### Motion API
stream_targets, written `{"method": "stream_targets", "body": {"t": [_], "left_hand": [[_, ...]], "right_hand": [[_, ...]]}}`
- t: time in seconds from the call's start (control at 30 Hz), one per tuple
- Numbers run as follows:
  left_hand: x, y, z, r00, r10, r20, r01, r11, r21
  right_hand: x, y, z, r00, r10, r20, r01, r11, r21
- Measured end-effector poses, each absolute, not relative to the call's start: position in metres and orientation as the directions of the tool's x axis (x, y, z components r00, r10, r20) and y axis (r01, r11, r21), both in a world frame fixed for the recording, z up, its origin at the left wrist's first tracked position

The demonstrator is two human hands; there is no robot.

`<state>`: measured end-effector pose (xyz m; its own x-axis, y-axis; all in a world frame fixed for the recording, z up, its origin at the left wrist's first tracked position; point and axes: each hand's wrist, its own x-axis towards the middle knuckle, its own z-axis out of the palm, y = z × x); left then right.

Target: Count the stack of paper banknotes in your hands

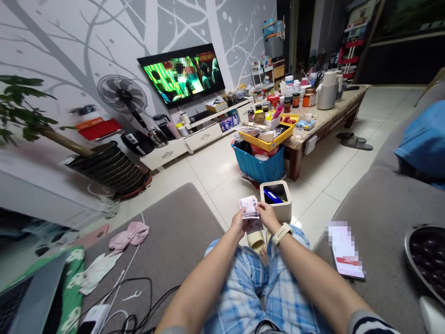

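Observation:
A small stack of pinkish paper notes (249,209) is held out in front of my knees by both hands. My left hand (239,221) grips the stack from the left and below, fingers closed on it. My right hand (267,214), with a pale watch on its wrist, pinches the stack's right side. I sit on a grey sofa in blue checked trousers. Just beyond my hands a small cream bin (276,201) stands on the tiled floor.
A phone (346,253) lies on the sofa at my right, beside a metal bowl (426,260) of dark fruit. A blue crate (260,164) and a cluttered low table (327,118) stand ahead. Cables, socks and a laptop (31,297) lie at my left.

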<state>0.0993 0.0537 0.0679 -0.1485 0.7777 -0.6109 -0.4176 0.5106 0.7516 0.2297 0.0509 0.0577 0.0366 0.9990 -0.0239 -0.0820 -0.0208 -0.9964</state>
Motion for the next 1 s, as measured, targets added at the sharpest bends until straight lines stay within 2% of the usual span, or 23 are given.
{"method": "stream_targets", "body": {"t": [0.17,0.4,0.5,0.6,1.0], "left_hand": [[0.092,0.062,0.071,-0.153,0.794,-0.589,-0.452,0.473,0.756],[0.082,0.055,0.052,-0.120,0.798,-0.590,-0.604,0.413,0.681],[0.087,0.059,0.054,-0.122,0.794,-0.596,-0.597,0.421,0.683],[0.088,0.060,0.057,-0.104,0.787,-0.608,-0.572,0.453,0.684],[0.085,0.049,0.050,-0.179,0.759,-0.625,-0.528,0.462,0.713]], "right_hand": [[0.226,0.069,0.068,-0.024,0.999,0.037,0.049,0.038,-0.998],[0.216,0.055,0.048,-0.051,0.992,-0.117,-0.076,-0.120,-0.990],[0.216,0.054,0.047,-0.025,0.987,-0.160,-0.148,-0.162,-0.976],[0.216,0.056,0.049,-0.010,0.986,-0.164,-0.207,-0.162,-0.965],[0.216,0.055,0.049,-0.081,0.982,-0.172,-0.214,-0.186,-0.959]]}}
